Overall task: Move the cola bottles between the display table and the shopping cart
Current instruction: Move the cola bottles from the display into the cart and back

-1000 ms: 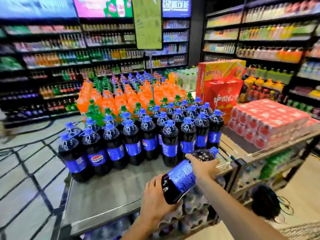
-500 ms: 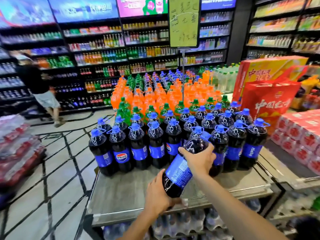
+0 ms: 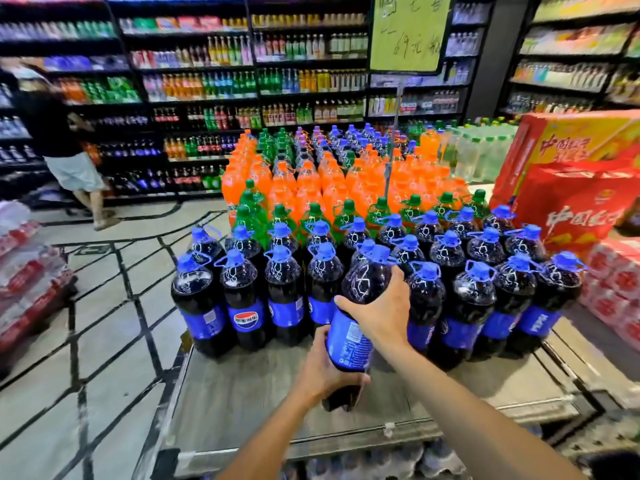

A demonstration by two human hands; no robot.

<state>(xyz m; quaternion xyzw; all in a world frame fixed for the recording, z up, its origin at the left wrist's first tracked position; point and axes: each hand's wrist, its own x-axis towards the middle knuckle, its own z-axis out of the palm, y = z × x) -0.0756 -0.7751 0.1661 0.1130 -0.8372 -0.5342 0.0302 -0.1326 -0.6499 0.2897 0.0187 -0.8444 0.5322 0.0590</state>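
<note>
I hold one large cola bottle [image 3: 349, 337] with a blue label and blue cap, nearly upright, just above the grey display table [image 3: 242, 403]. My left hand [image 3: 325, 372] grips its lower body near the base. My right hand [image 3: 381, 313] grips its upper body below the shoulder. Right behind it stand several rows of the same cola bottles [image 3: 242, 299] on the table. The shopping cart is not in view.
Orange and green soda bottles [image 3: 311, 181] fill the table's far part, with a yellow price sign [image 3: 408, 32] on a pole. Red boxes [image 3: 571, 202] and red can packs [image 3: 620, 292] stand at the right. A person [image 3: 69, 150] stands at the left shelves. Packed bottles [image 3: 24, 265] lie at left.
The held bottle has tilted from slanted to nearly upright and moved forward, close to the front row of cola bottles. My view has shifted nearer to the table.
</note>
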